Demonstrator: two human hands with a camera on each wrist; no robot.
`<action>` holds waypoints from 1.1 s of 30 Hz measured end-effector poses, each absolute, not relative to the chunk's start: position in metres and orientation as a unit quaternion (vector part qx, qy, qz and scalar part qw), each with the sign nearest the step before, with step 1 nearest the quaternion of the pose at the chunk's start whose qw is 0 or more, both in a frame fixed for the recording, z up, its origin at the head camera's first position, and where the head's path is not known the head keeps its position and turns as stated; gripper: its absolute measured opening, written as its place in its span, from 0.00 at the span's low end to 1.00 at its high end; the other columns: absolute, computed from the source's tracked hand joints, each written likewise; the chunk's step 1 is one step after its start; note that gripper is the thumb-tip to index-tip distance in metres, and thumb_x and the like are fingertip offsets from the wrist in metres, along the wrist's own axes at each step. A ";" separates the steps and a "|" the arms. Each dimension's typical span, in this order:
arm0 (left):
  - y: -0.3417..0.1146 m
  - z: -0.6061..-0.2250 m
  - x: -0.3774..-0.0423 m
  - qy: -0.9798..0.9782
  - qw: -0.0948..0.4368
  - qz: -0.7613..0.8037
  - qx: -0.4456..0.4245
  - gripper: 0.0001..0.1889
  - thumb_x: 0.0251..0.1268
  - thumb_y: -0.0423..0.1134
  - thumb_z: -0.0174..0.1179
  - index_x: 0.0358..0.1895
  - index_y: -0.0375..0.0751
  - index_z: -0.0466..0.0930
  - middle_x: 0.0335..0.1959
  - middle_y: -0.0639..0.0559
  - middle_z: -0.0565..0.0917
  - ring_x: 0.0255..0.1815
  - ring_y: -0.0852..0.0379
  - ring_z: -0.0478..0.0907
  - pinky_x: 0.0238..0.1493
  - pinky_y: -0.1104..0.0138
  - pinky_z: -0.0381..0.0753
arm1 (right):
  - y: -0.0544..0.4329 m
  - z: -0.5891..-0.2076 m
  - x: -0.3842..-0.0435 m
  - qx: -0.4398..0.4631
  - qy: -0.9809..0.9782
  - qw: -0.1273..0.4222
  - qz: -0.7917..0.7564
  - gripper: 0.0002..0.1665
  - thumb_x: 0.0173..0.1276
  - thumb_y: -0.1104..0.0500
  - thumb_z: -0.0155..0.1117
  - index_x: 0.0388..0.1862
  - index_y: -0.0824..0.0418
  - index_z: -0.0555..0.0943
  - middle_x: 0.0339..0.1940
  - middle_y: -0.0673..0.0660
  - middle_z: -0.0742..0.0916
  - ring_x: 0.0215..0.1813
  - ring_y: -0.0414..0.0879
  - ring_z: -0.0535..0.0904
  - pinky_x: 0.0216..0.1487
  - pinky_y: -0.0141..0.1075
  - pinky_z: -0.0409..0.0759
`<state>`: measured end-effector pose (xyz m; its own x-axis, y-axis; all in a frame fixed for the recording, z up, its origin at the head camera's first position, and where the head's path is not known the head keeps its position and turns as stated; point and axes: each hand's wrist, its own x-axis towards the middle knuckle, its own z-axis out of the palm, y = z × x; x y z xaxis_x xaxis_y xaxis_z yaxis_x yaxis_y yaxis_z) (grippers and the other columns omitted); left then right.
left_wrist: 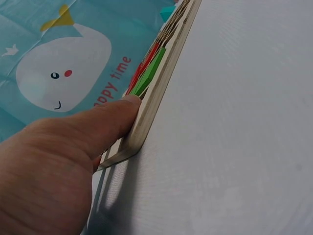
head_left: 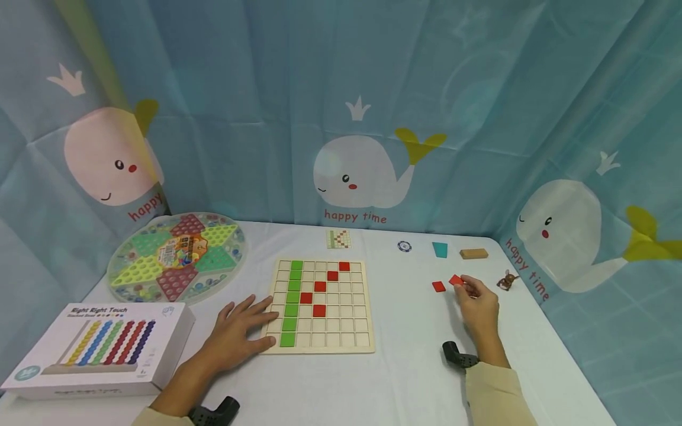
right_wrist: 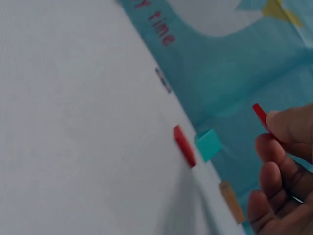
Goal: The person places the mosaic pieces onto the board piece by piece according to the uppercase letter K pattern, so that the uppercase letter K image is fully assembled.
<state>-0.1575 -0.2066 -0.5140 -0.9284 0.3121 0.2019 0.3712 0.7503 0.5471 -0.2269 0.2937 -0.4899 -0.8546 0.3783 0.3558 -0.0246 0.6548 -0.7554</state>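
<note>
A wooden grid board (head_left: 341, 343) lies mid-table, with a column of green square tiles (head_left: 291, 310) on its left and several red square tiles (head_left: 319, 286) beside and up to its top right. My left hand (head_left: 237, 331) rests at the board's left edge with fingers spread; its thumb (left_wrist: 105, 122) touches the rim in the left wrist view. Between thumb and fingertips, my right hand (head_left: 478, 305) pinches a red square tile (right_wrist: 261, 117) above the table. Another red tile (head_left: 438, 287) lies on the cloth just left of that hand.
Behind the board is a small pattern card (head_left: 338, 239). Along the back right lie a poker chip (head_left: 404, 246), a teal piece (head_left: 440, 249) and a wooden block (head_left: 473, 254); a small brown figurine (head_left: 507, 280) stands right. A round game board (head_left: 176, 257) and white box (head_left: 101, 349) occupy the left.
</note>
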 end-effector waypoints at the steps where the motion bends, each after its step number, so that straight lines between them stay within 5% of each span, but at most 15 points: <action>1: -0.207 -0.514 -0.158 -0.934 0.049 -0.303 -0.183 0.27 0.53 0.53 0.69 0.57 0.46 0.82 0.68 0.48 0.70 0.72 0.36 0.54 0.64 0.37 0.41 | 0.292 -0.487 -0.226 -0.097 -0.866 0.251 0.421 0.18 0.69 0.60 0.63 0.55 0.66 0.81 0.38 0.60 0.85 0.40 0.47 0.76 0.39 0.25 0.72; 11: -0.209 -0.516 -0.159 -0.934 0.049 -0.301 -0.185 0.27 0.53 0.53 0.70 0.57 0.46 0.82 0.68 0.48 0.70 0.72 0.36 0.54 0.64 0.37 0.41 | 0.260 -0.447 -0.212 0.001 -0.819 0.213 0.533 0.22 0.66 0.55 0.68 0.56 0.66 0.81 0.43 0.60 0.84 0.41 0.44 0.79 0.41 0.24 0.78; 33: -0.208 -0.515 -0.160 -0.935 0.048 -0.298 -0.188 0.28 0.54 0.54 0.69 0.57 0.45 0.82 0.68 0.47 0.70 0.71 0.35 0.55 0.63 0.37 0.41 | 0.151 -0.396 -0.163 0.220 -0.814 0.167 0.511 0.15 0.61 0.73 0.67 0.48 0.76 0.80 0.34 0.60 0.85 0.36 0.50 0.78 0.37 0.34 0.79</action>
<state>-0.1596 -0.2080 -0.5150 -0.9251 0.3220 0.2013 0.3790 0.7515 0.5400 -0.1629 0.1506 -0.3963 -0.8471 -0.1874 0.4973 -0.5292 0.3815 -0.7579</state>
